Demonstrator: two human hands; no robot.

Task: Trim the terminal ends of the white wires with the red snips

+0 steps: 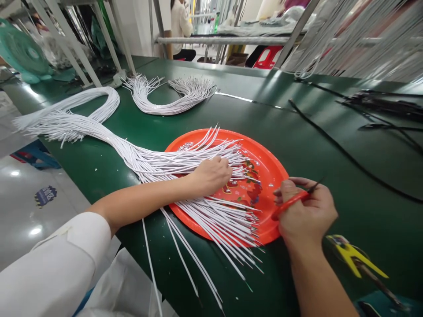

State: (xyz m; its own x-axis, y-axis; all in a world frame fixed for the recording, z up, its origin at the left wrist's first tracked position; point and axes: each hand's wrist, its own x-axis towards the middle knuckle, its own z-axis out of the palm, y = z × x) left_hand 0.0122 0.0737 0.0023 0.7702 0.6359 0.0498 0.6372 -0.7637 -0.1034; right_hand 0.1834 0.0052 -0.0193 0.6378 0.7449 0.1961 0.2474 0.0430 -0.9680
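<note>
A thick bundle of white wires (pixel 145 160) runs from the left across a round red-orange tray (pixel 271 160). My left hand (pixel 213 176) is over the bundle, its fingers curled down among the wires near their cut ends. Exactly how many it pinches is hidden. More white wires (pixel 218 218) fan out on the near side, their ends reaching over the tray's edge. At the tray's right rim, my right hand (pixel 307 211) is closed around a red-handled tool (pixel 289 204) with a dark pointed tip; its kind is not clear. Small shiny bits (pixel 185 146) lie in the tray.
Another curved wire bundle (pixel 165 105) lies farther back on the green table (pixel 251 114). Yellow-handled pliers (pixel 355 255) rest at the lower right. Black cables (pixel 346 158) cross the right side. A green fan (pixel 24 53) stands at the back left; a seated person (pixel 180 26) is beyond the table.
</note>
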